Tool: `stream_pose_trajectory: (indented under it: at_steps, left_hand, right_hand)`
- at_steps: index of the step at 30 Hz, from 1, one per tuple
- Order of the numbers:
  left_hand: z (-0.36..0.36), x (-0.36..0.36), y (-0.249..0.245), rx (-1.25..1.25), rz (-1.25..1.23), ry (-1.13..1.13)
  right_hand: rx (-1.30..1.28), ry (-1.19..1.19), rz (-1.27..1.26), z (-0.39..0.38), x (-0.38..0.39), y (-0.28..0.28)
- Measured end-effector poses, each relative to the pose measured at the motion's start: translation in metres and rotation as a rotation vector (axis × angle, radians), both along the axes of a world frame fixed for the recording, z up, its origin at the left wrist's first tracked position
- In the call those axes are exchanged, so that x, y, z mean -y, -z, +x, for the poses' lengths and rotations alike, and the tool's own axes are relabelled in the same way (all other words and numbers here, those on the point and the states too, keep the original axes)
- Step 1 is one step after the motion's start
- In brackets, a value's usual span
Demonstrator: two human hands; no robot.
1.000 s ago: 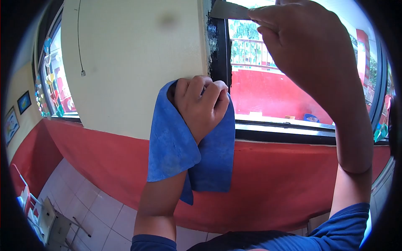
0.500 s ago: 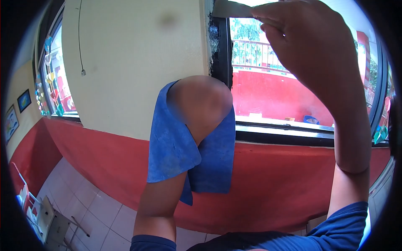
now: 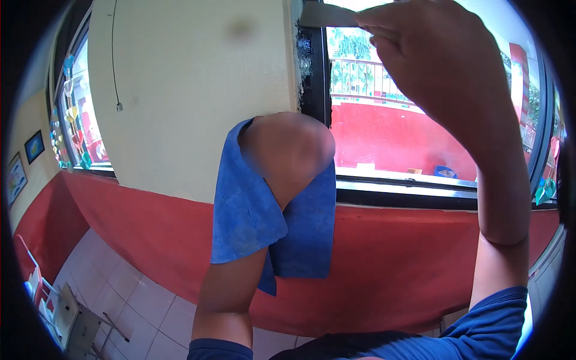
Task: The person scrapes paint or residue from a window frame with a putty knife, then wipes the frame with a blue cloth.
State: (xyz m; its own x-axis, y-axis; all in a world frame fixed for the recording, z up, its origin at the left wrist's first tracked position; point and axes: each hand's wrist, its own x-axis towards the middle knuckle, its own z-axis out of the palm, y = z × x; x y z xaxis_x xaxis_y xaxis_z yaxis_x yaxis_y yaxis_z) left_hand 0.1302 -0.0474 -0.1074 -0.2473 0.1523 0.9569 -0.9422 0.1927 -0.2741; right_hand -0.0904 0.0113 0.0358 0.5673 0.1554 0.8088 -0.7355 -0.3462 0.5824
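Head view: at about half past one from the centre, my right hand (image 3: 438, 60) pinches a thin, flat grey blade (image 3: 327, 17) between thumb and fingers. The blade lies near 12 o'clock, its far end reaching 9 o'clock-ward across the black, rough-edged window frame (image 3: 318, 90); I can't tell whether it presses there. I judge it light and fairly stiff, perhaps a little springy, best held by the 3 o'clock end with my fingers flat on its faces and clear of any sharp edge.

Just above the centre, a soft blue cloth (image 3: 246, 204) drapes around my left hand (image 3: 288, 144), its corners hanging towards 6 o'clock. That hand is blurred, so I can't tell how tightly it closes. The cloth looks limp and light, easiest to take by its upper folds.
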Motion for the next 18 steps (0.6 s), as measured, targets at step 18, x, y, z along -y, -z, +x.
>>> stream_pose_trajectory:
  at_steps: [18]
  left_hand:
    - [0.001,0.0,0.001,-0.006,0.003,-0.009]
  right_hand:
    - [0.058,0.03,-0.143,0.011,0.014,0.005]
